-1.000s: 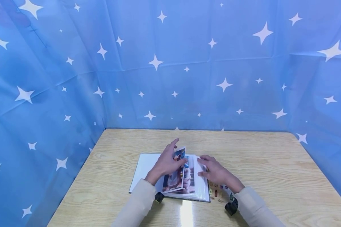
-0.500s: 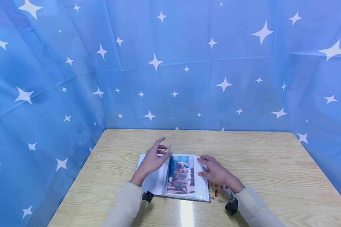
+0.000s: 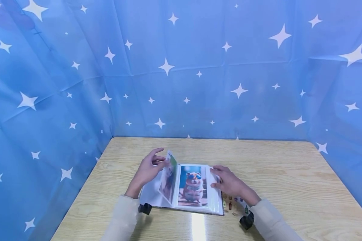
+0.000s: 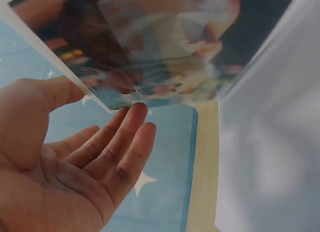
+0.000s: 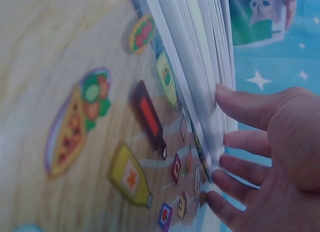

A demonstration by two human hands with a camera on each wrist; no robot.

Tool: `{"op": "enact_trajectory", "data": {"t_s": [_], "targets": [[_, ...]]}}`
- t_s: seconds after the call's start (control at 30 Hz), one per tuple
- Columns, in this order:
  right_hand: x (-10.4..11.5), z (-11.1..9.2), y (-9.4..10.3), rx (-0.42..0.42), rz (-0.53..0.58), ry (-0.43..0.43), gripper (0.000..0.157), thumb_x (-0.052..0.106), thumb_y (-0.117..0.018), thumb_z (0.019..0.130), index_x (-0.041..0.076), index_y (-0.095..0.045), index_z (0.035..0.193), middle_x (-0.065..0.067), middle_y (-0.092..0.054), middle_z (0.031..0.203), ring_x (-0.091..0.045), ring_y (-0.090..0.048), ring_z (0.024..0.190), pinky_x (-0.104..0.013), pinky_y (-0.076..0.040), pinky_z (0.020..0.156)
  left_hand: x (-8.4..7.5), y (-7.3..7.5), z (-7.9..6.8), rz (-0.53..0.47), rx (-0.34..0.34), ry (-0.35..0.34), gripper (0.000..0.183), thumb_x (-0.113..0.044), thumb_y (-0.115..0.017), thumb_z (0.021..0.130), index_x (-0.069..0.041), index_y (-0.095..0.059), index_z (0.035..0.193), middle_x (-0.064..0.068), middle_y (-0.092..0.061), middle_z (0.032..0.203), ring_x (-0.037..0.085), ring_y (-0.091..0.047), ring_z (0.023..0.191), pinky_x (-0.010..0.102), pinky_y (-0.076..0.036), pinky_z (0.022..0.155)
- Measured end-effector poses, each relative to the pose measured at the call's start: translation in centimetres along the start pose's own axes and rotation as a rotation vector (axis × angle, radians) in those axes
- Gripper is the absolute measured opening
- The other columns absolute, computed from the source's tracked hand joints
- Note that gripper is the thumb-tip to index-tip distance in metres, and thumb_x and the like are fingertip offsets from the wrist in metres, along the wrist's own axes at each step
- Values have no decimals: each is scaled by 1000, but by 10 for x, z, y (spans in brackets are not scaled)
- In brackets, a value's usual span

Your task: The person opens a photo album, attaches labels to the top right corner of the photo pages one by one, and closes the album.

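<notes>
A photo album (image 3: 212,200) lies open on the table, with a picture of a hamster in sunglasses (image 3: 193,189) showing on its right side. My left hand (image 3: 147,170) pinches the upper outer corner of a raised album page (image 3: 168,182), which stands tilted over the white inner cover. The left wrist view shows the thumb on one side of this page (image 4: 165,52) and the fingertips at its edge. At the album's right edge, my right hand (image 3: 229,182) rests with its thumb and fingertips against the page stack (image 5: 200,57), fingers loosely extended.
Small food stickers on a clear sheet lie right of the album, partly under my right arm, among them a red bottle sticker (image 5: 149,117) and a taco sticker (image 5: 77,124). The wooden table (image 3: 289,174) ends at a blue star-patterned curtain (image 3: 205,100).
My left hand has moved left, turning a page from over the right side to the left and uncovering the hamster picture. The right hand has kept its place on the album's edge.
</notes>
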State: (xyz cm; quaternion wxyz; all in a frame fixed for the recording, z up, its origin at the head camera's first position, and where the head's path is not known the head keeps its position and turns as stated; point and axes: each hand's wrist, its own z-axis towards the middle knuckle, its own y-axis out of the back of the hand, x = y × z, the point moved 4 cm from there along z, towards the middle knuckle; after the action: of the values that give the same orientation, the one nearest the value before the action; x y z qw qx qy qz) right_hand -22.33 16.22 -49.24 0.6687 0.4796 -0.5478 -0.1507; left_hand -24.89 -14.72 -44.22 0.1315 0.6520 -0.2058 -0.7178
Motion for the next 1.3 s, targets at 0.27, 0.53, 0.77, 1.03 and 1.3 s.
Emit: {"op": "enact_trajectory", "data": {"t_s": [0.27, 0.53, 0.77, 1.03, 1.3], "targets": [[0, -1, 1, 4, 6, -1, 62, 19, -66, 96, -5, -41, 147, -28, -33, 153, -49, -31, 139, -59, -39, 106, 11, 17, -4, -17, -46, 29, 56, -4, -70, 90, -10, -52, 142, 12, -73, 106, 23, -70, 94, 35, -57, 82], [-1, 0, 0, -2, 22, -10, 62, 20, -67, 96, -4, -41, 147, -28, -33, 153, -48, -31, 139, -58, -40, 106, 20, 25, -7, -12, -68, 43, 55, 3, -68, 89, -7, -52, 140, 16, -73, 104, 24, -70, 94, 29, -57, 78], [-4, -1, 0, -8, 40, 16, 60, 19, -65, 97, -3, -41, 147, -28, -33, 153, -48, -31, 140, -59, -39, 107, 29, 27, -10, 5, -76, 84, 54, 4, -66, 89, -5, -51, 140, 18, -73, 105, 26, -70, 93, 30, -57, 76], [-8, -11, 10, -87, 42, 25, 55, 18, -69, 93, -2, -51, 142, -28, -42, 148, -48, -40, 134, -61, -39, 105, 45, 26, -11, 26, -84, 138, 55, 3, -66, 88, -5, -51, 141, 16, -73, 104, 25, -70, 94, 33, -57, 78], [-16, -24, 22, -105, 61, 11, 54, 14, -73, 89, -3, -55, 136, -27, -50, 140, -49, -45, 128, -62, -42, 102, 59, 26, -11, 22, -81, 178, 57, 2, -67, 87, -6, -51, 141, 14, -73, 105, 21, -69, 92, 32, -56, 76]]}}
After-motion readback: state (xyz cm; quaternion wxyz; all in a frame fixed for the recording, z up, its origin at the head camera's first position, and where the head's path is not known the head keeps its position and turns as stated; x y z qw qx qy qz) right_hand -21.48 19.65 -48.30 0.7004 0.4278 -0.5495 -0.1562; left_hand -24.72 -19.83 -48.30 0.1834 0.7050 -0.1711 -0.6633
